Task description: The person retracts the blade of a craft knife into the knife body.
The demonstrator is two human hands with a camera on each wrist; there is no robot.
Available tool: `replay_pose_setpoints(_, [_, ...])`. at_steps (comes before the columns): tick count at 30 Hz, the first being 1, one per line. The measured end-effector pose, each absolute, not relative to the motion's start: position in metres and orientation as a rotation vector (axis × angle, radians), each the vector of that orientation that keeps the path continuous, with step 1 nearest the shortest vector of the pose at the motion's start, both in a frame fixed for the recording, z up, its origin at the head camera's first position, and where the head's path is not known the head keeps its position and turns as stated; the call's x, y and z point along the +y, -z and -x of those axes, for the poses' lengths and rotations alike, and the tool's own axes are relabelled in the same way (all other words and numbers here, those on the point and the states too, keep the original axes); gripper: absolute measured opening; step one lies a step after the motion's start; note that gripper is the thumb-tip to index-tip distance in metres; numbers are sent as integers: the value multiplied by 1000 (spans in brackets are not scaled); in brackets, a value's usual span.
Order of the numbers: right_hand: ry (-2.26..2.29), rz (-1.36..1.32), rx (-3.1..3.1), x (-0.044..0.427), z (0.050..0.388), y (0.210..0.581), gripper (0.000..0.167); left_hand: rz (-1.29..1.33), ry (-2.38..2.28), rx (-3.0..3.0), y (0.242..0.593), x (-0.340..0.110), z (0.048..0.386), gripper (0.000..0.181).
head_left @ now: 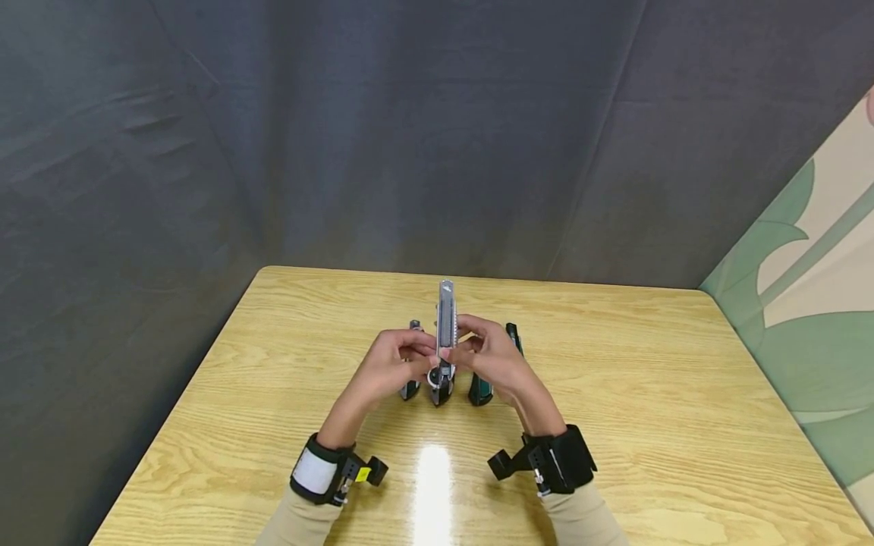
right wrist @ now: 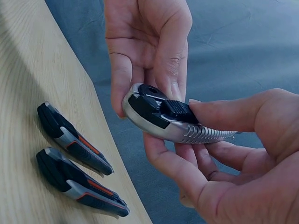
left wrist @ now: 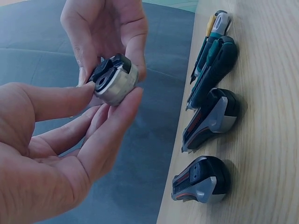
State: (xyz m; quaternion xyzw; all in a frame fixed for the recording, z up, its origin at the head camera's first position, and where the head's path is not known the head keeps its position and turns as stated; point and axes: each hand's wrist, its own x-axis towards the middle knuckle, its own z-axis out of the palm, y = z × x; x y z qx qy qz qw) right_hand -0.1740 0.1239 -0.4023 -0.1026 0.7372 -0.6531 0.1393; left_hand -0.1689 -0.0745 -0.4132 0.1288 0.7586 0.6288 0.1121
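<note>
A silver metal utility knife (head_left: pixel 447 318) with a black slider is held up above the table between both hands. My left hand (head_left: pixel 388 365) pinches its rear end between thumb and fingers, seen closely in the left wrist view. My right hand (head_left: pixel 497 359) grips the body from the other side; in the right wrist view its thumb rests against the black slider (right wrist: pixel 176 110), and fingers curl beneath the ribbed body. No blade can be made out on it.
Below the hands, two black-and-grey utility knives with orange trim, one nearer (left wrist: pixel 202 179) and one farther (left wrist: pixel 214 119), lie side by side on the wooden table (head_left: pixel 655 425). A dark green cutter (left wrist: pixel 218 67) and a green-and-yellow tool (left wrist: pixel 217 28) lie beyond. A grey curtain (head_left: pixel 437 136) hangs behind.
</note>
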Motion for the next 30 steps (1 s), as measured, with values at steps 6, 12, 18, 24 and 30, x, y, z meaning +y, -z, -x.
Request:
replay_pose_setpoints(6, [1878,305,2113,124,176,404,44,-359,-1855,2211,412,-77,170,19])
replay_pose_setpoints(12, [1892,284,2067,124,179,408,46,-335,-1844,2227,411,-78,170,20])
replay_pose_setpoints(18, [1884,280,2044,124,180,408,45,-338,-1835,2256,410,-78,170,22])
replay_pose_setpoints(24, [1892,298,2059,124,180,407,43,-316,-1837,2281,410,-76,171,21])
replay_pose_setpoints(30, [1908,315,2053,123,179,406,37,-308,-1848,2287,410,-77,170,18])
